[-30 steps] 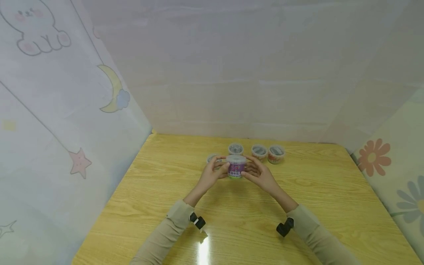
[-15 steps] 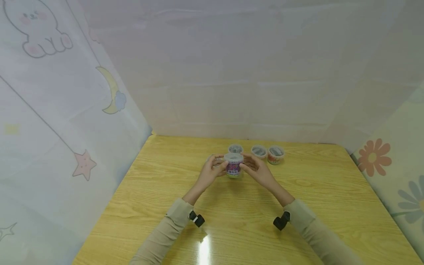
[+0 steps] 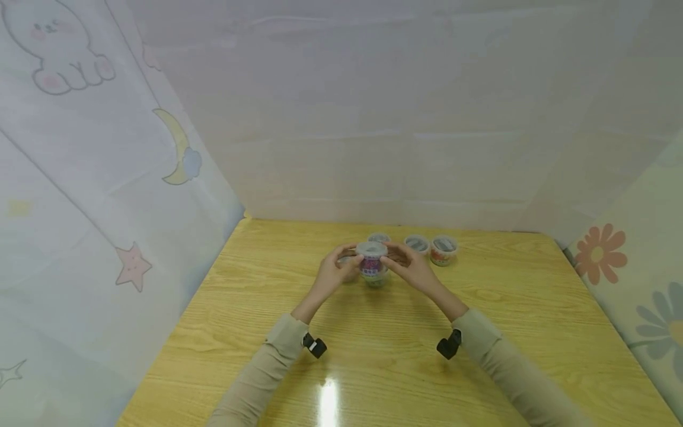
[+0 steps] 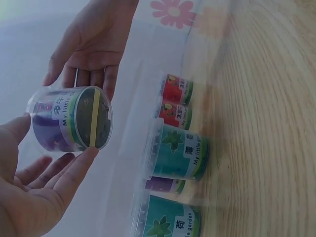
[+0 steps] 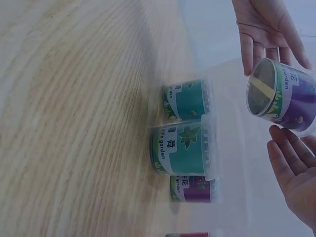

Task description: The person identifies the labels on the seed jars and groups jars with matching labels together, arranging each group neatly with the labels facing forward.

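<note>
Both hands hold a small clear-lidded plastic planting cup with a purple "My little garden" label (image 3: 372, 264) between their fingertips. It hangs above the table, and its dark underside with a yellow strip shows in the left wrist view. My left hand (image 3: 332, 273) grips one side, thumb toward me. On the opposite side, my right hand (image 3: 416, 271) pinches it with thumb and fingers. Directly below, overlapped by the held cup in the head view, stands a teal-labelled cup (image 4: 180, 153). Another teal cup (image 4: 170, 217) stands to its left, partly behind my left hand in the head view.
A purple cup (image 5: 192, 188) stands behind the teal pair. Two red-labelled cups (image 3: 417, 244) (image 3: 444, 250) sit side by side to the right. The wooden table (image 3: 373, 338) ends at a pale curtain (image 3: 373, 130) behind; patterned sheets hang at both sides.
The held purple cup has risen and shifted slightly left, both hands moving with it. More of the teal cup beneath now shows in the head view. The other cups stay put.
</note>
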Tool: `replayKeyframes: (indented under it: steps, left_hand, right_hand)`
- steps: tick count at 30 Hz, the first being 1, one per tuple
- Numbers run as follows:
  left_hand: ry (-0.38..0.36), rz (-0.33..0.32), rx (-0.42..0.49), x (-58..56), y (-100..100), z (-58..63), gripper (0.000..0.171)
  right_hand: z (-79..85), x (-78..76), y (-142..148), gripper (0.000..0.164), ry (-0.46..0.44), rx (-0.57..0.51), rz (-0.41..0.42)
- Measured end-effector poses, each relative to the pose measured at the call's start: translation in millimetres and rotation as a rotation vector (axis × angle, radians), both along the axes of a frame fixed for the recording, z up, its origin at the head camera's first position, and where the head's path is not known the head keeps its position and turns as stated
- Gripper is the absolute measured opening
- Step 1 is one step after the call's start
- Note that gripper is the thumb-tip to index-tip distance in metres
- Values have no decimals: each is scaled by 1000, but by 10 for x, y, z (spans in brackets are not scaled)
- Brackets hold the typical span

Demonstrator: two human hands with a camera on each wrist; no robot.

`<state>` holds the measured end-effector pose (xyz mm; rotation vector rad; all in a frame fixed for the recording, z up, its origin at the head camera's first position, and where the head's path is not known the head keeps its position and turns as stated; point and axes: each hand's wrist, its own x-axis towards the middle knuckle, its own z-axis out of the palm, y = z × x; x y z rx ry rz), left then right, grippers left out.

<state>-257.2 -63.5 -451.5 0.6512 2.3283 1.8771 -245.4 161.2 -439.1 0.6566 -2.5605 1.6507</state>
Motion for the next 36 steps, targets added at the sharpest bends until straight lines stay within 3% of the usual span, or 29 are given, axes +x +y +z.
replayKeyframes:
  steps: [4, 9, 13, 18, 21, 32, 36]
  left_hand:
    - [47, 10, -11, -2, -8, 43, 43]
    - [45, -1, -2, -40, -15, 35, 45]
    - [73, 7, -10, -145, -9, -74, 46]
    - [160, 79, -106, -286, -1, -238, 48]
    - [185, 101, -110, -326, -3, -270, 49]
    - [196, 112, -75, -409, -25, -284, 46]
    - [210, 97, -65, -382, -20, -201, 44]
  right_hand:
    - [9, -29, -12, 49, -7, 22, -2]
    - [-21, -59, -17, 49, 2, 26, -3]
    - [-34, -104, -23, 51, -1, 21, -10]
    - [-19, -167, -34, 54, -16, 27, -12]
    - [-9, -184, -43, 56, -29, 35, -16]
    - [8, -228, -112, 55, 10, 78, -51]
    - [-75, -324, -105, 57, 30, 80, -51]
